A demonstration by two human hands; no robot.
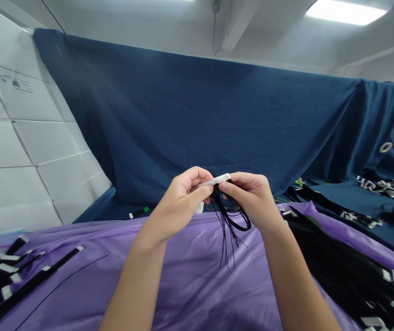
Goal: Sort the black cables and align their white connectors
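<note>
A slim white strip (222, 178) is held above a shiny purple plastic sheet (197, 285), pinched between a left hand (182, 197) and a right hand (252, 197) set close together.
At the near left, flat black bands with white ends (43, 276) are spread on the sheet. At centre, the strip's left end is clamped by the left thumb and fingers, its right end by the right fingertips; a looped bundle of thin black wires (222, 214) is hung beneath. At the near right, more black lengths with white ends (342, 271) are heaped. The loose wire tips could be tangled by crossing, or the strip dropped if either pinch were slackened.
</note>
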